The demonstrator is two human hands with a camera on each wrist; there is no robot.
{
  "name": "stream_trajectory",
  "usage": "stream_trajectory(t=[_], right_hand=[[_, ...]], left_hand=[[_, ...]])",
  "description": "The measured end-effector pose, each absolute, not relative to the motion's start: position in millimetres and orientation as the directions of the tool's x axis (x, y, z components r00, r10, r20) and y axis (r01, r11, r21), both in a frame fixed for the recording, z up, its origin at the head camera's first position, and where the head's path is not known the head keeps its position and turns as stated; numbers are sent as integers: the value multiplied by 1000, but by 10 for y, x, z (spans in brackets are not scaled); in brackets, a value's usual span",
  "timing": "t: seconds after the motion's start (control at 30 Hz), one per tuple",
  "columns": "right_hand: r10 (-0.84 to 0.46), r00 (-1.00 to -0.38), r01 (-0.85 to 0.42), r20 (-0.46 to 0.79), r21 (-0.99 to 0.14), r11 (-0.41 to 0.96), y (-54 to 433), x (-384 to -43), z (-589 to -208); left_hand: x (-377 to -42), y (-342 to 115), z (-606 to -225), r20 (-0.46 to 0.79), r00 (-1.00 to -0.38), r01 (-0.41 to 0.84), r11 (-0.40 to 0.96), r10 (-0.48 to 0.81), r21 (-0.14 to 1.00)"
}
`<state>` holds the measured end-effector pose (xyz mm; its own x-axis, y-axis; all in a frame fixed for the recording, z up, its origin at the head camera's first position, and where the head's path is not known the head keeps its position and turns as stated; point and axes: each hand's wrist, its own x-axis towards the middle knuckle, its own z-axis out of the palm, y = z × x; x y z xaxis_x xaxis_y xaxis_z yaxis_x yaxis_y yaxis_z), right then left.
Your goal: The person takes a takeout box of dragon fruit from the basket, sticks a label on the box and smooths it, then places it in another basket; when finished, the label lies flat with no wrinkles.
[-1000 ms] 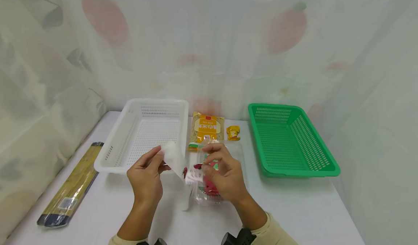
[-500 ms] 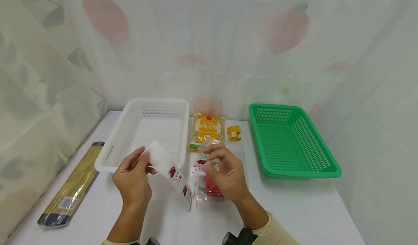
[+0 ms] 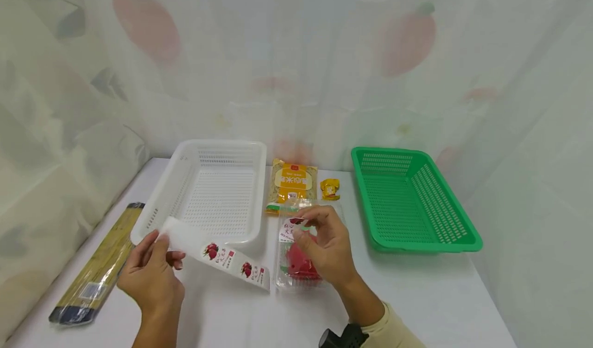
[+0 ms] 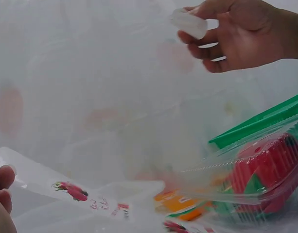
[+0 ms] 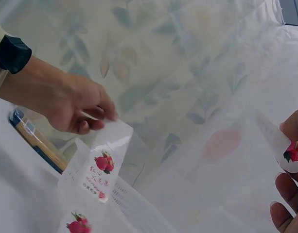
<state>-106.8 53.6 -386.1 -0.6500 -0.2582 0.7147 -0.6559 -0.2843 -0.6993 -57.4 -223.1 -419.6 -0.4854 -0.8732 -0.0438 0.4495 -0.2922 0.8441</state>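
Observation:
My left hand (image 3: 155, 271) pinches one end of a white strip of labels (image 3: 217, 255) printed with red dragon fruit and Chinese characters. The strip slants down to the right, in front of the white basket. My right hand (image 3: 329, 245) pinches a single label (image 3: 287, 230) of the same print between thumb and finger; in the left wrist view its pale back (image 4: 190, 23) shows. Below that hand lies a clear plastic clamshell box (image 3: 338, 211). Something red with green parts (image 3: 301, 258) is inside the box, partly hidden by the right hand in the head view.
A white perforated basket (image 3: 199, 143) stands behind the left hand, a green one (image 3: 410, 150) at the right. Behind the box are a yellow food packet (image 3: 292, 183) and a small gold-wrapped piece (image 3: 330, 188). A long, film-wrapped yellowish pack (image 3: 97, 271) lies far left.
The left hand has moved left and down with the strip, drawing it away from the right hand's label, which now hangs apart. The right hand has hardly moved, staying over the box.

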Motion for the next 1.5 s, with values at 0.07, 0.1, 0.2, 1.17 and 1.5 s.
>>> stream_trajectory(t=[0.07, 0.1, 0.2, 1.17, 1.5], right_hand=[[-256, -667, -645, 700, -714, -273, 550, -1064, -3866], [-253, -673, -641, 695, -719, -268, 555, -1063, -3866], [-243, -687, -634, 685, -728, -258, 567, -1061, -3864], [-238, -711, -625, 661, -750, -215, 629, -1055, -3857], [-244, -737, -609, 631, -776, -167, 675, -1066, -3885]], left_hand=[[-536, -2301, -4237, -90, -441, 489, -324, -893, 810], [-518, -2331, -4254, -113, -423, 505, -337, -899, 795], [-472, -2396, -4294, -162, -374, 543, -357, -913, 760], [-286, -2778, -4903, -406, -261, 346, -477, -876, 808], [-265, -2881, -4932, -455, -293, 249, -527, -841, 812]])
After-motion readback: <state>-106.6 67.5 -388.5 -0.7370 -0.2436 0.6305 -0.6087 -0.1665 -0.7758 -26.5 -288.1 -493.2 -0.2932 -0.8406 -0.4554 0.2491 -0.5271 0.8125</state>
